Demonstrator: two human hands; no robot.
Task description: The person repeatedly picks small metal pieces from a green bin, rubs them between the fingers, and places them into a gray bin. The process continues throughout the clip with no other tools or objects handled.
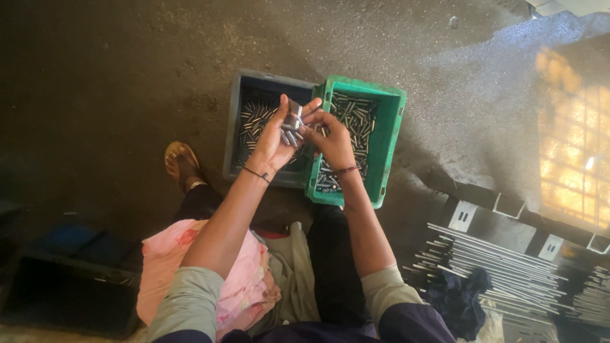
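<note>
Lower left of the frame: dark shelving or crates lying in shadow, detail too dim to read; a sandalled foot [181, 164] is resting on the concrete floor [95, 76] just left of centre; pink cloth [171, 254] is lying over the lap below it. Centre: the left hand [274, 136] is cupping upward over the grey crate [238, 127], fingers half curled, holding a small bundle of short metal pins [291, 135] against the palm and a flat grey metal piece [295, 116] pinched at the thumb; the pins' long axes are running roughly up-and-down the frame, fanning slightly. The right hand [330, 138] is meeting it from the right, over the seam between the grey crate and the green crate [387, 127]; its fingertips are closing on the bundle's right edge, whether gripping a single pin or only touching, cannot tell. Both hands are touching the bundle, the left carrying it; both crates below are holding loose pins of the same kind. Lower right: long metal rods [495, 260] are lying in a stack, a dark rag [460, 298] draped on them; sunlight is falling through a grille at the far right.
</note>
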